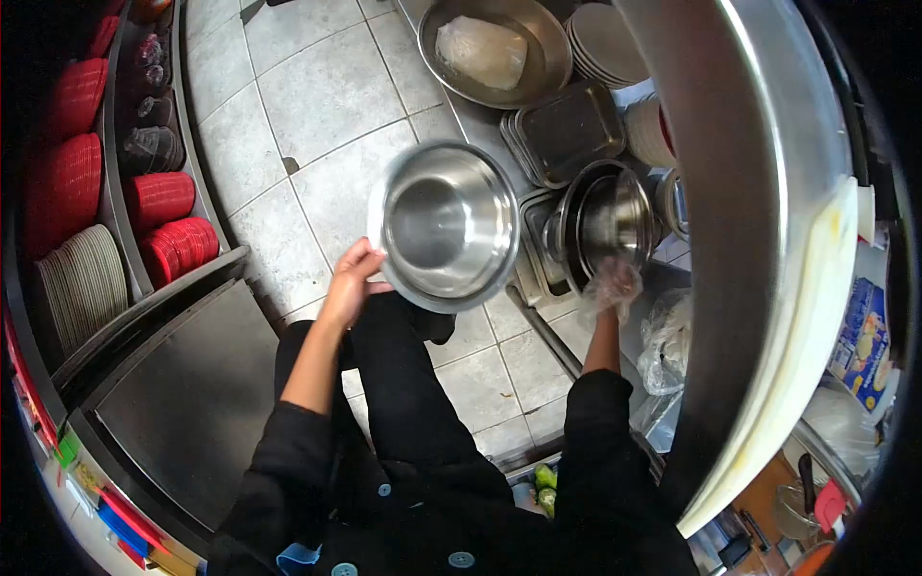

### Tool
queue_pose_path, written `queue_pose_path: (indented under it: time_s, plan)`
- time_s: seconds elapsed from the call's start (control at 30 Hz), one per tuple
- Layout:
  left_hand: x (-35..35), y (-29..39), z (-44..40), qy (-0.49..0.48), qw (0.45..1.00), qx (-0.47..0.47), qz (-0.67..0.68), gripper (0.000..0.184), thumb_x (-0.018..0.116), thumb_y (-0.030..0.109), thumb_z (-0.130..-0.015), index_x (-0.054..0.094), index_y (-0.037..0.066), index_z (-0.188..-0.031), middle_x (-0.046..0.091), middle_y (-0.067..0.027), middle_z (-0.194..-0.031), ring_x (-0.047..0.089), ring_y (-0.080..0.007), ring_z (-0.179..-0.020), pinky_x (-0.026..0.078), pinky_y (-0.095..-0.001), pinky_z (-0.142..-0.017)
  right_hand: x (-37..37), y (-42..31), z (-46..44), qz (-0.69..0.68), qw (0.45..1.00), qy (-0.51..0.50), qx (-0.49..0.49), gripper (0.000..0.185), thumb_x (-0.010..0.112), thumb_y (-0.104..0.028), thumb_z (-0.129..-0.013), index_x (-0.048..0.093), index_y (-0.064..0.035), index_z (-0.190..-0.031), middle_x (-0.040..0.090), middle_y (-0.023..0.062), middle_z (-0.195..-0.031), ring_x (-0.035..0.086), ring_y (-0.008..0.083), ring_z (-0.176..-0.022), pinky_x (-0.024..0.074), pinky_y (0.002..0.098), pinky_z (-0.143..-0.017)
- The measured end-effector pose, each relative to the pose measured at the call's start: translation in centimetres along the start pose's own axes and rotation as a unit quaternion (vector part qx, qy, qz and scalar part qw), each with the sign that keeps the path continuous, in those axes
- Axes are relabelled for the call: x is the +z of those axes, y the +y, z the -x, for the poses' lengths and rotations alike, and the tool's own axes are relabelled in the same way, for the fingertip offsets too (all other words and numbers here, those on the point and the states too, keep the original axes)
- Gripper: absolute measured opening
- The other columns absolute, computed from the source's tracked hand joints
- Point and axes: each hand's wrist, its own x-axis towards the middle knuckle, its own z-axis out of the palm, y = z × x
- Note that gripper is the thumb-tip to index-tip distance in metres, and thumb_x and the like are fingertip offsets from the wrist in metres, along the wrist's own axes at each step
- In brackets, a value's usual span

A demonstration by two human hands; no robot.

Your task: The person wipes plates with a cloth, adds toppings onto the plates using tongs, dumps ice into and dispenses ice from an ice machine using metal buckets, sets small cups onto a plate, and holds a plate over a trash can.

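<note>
- The steel bowl (447, 228) is held in the air over the tiled floor (317, 144), just beyond and to the right of the left hand (357, 278); bare metal is shown across its wall and round bottom.
- The bowl's rim is pinched at its near-left edge between the thumb and fingers of the left hand, which is closed only as far as the rim allows.
- The bowl's mouth is pointed up toward the head camera, its base toward the floor; its outline is round, so no long axis is given across it, only a depth axis running from mouth to base.
- The right hand (615, 281), covered in clear plastic, is placed at the near edge of the nested steel vessels (615, 216); whether their rim is gripped cannot be told.
- Far beyond the right hand, a filled pale bag (480, 51) is held in a wide basin (549, 65).
- Between that basin and the right hand, rectangular trays (569, 134) are stacked.
- Just right of the right hand, a clear plastic bag (667, 331) is seen.
- Nearer the body than the right hand, green produce (545, 490) is partly seen.
- Well left of the left hand, red dishes (158, 200) are stacked.
</note>
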Motion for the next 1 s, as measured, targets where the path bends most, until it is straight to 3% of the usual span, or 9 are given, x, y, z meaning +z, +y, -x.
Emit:
queue_pose_path:
  time_s: [0.03, 0.07, 0.13, 0.6, 0.7, 0.8, 0.83, 0.9, 1.0]
  plan:
    - [1.7, -0.1, -0.1, 0.005, 1.0, -0.018, -0.001, 0.011, 0.05, 0.021, -0.091, 0.058, 0.012, -0.092, 0.061, 0.0006, -0.093, 0.058, -0.0104, -0.087, 0.052, -0.0309, -0.071, 1.3, 0.1, 0.3, 0.003, 1.0, -0.003, 0.001, 0.032, 0.05, -0.027, -0.088, 0.056, -0.0004, -0.105, 0.061, 0.0188, -0.102, 0.061, 0.0238, -0.07, 0.0489, 0.025, -0.057]
    - [2.9, -0.4, -0.5, -0.016, 0.999, -0.024, -0.015, 0.011, 0.051, 0.021, -0.091, 0.058, 0.012, -0.091, 0.06, 0.0007, -0.092, 0.057, -0.0109, -0.088, 0.052, -0.0313, -0.071, 3.2, 0.4, 0.9, 0.285, 0.93, 0.021, -0.23, 0.034, 0.048, -0.026, -0.089, 0.054, 0.0004, -0.109, 0.061, 0.0189, -0.104, 0.061, 0.0253, -0.074, 0.0501, 0.0266, -0.061]
    - [5.2, -0.5, -1.0, -0.061, 0.997, -0.034, -0.036, 0.011, 0.052, 0.021, -0.091, 0.058, 0.012, -0.09, 0.058, 0.0009, -0.092, 0.056, -0.0116, -0.088, 0.051, -0.0319, -0.072, 7.6, 2.8, 2.6, 0.629, 0.57, 0.151, -0.507, 0.036, 0.046, -0.026, -0.091, 0.052, 0.0012, -0.114, 0.06, 0.0188, -0.105, 0.062, 0.027, -0.078, 0.0513, 0.0285, -0.065]
    - [8.1, -0.4, -2.0, -0.125, 0.991, -0.026, -0.048, 0.016, 0.053, 0.025, -0.092, 0.052, 0.012, -0.083, 0.051, 0.001, -0.088, 0.054, -0.013, -0.086, 0.053, -0.0374, -0.071, 15.2, 10.2, 10.0, 0.565, 0.526, 0.348, -0.532, 0.034, 0.05, -0.02, -0.088, 0.053, 0.0, -0.115, 0.061, 0.0166, -0.107, 0.062, 0.0279, -0.084, 0.0507, 0.0315, -0.075]
    - [7.1, -0.7, -1.9, -0.101, 0.993, -0.036, -0.047, 0.018, 0.052, 0.023, -0.092, 0.047, 0.013, -0.077, 0.049, 0.002, -0.084, 0.054, -0.0123, -0.082, 0.053, -0.0384, -0.074, 14.1, 13.8, 9.0, 0.63, 0.523, 0.297, -0.491, 0.034, 0.051, -0.019, -0.088, 0.054, -0.0003, -0.116, 0.061, 0.0161, -0.107, 0.062, 0.0282, -0.086, 0.0505, 0.0322, -0.076]
    - [7.0, -1.4, -2.0, -0.115, 0.992, -0.051, -0.024, 0.015, 0.052, 0.023, -0.092, 0.048, 0.014, -0.08, 0.05, 0.0024, -0.086, 0.054, -0.0118, -0.083, 0.052, -0.0386, -0.075, 11.7, 20.0, 6.5, 0.661, 0.623, 0.079, -0.411, 0.033, 0.052, -0.018, -0.088, 0.054, -0.0006, -0.116, 0.061, 0.0157, -0.107, 0.062, 0.0284, -0.087, 0.0504, 0.0329, -0.078]
    - [7.6, -1.0, -1.6, -0.112, 0.993, -0.042, 0.009, 0.014, 0.052, 0.022, -0.092, 0.049, 0.014, -0.081, 0.052, 0.0023, -0.088, 0.054, -0.0115, -0.083, 0.052, -0.0386, -0.075, 22.6, 29.8, 5.5, 0.797, 0.506, 0.23, -0.237, 0.026, 0.057, -0.011, -0.084, 0.06, -0.0036, -0.108, 0.062, 0.013, -0.105, 0.059, 0.0279, -0.099, 0.0452, 0.036, -0.089]
    - [7.7, -1.1, -1.1, -0.109, 0.992, -0.034, 0.044, 0.012, 0.052, 0.022, -0.092, 0.05, 0.015, -0.083, 0.053, 0.0021, -0.089, 0.055, -0.0113, -0.084, 0.052, -0.0387, -0.074, 22.4, 31.5, 3.4, 0.931, 0.243, -0.109, -0.251, 0.044, 0.061, -0.012, -0.082, 0.052, -0.0054, -0.124, 0.053, 0.0056, -0.123, 0.053, 0.0164, -0.107, 0.0443, 0.0343, -0.089]
    - [4.6, -1.5, -1.0, -0.092, 0.988, 0.003, 0.128, 0.004, 0.051, 0.012, -0.09, 0.054, 0.011, -0.092, 0.058, 0.0, -0.093, 0.057, -0.0116, -0.086, 0.053, -0.0344, -0.073, 29.4, 33.6, 2.4, 0.942, 0.212, -0.105, -0.239, 0.036, 0.059, -0.015, -0.085, 0.055, -0.0016, -0.118, 0.056, 0.0082, -0.119, 0.053, 0.0174, -0.107, 0.044, 0.0333, -0.089]
